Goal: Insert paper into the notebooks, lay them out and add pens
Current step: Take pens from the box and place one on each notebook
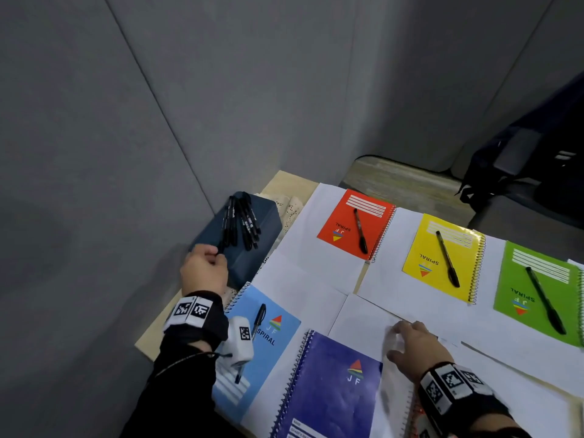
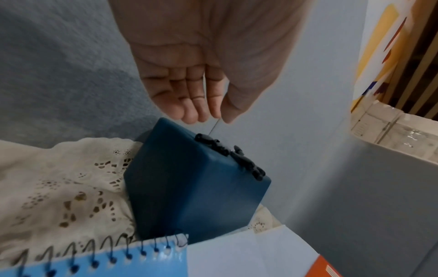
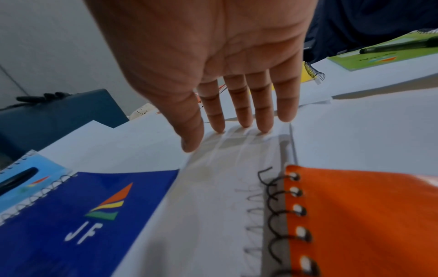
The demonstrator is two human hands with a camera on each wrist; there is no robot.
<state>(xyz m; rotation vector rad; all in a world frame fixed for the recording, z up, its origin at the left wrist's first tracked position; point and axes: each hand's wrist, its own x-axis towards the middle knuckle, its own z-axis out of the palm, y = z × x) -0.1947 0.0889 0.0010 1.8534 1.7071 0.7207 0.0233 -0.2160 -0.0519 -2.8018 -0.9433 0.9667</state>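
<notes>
At the left of the head view, the left hand (image 1: pixel 205 270) is stretched to the near end of a bundle of black ballpoint pens (image 1: pixel 241 222) lying on a dark blue rectangular box (image 1: pixel 249 263). Its fingers are seen loosely extended in the left wrist view, with nothing between them; whether the nearest pen is touched cannot be told.

Below, a light blue spiral-bound notebook (image 1: pixel 278 349) is already topped by a black pen (image 1: pixel 257 320). Beside it, at lower centre, a dark blue spiral-bound notebook (image 1: pixel 331 384) is shown without one and is judged the pen's destination.

Right of it, the right hand (image 1: pixel 414 349) is laid flat, fingers spread, on a loose white paper sheet (image 1: pixel 363 324), gripping nothing. An orange spiral-bound notebook (image 3: pixel 355 215), also penless, is seen at the lower right of the right wrist view.

Across the upper right, red (image 1: pixel 341 222), yellow (image 1: pixel 426 257) and green (image 1: pixel 521 279) spiral-bound notebooks are each crossed by a pen.

A single pen is best pinched by its near end and drawn clear, so the rest are not rolled off the box; the sheet should be kept pressed meanwhile.
</notes>
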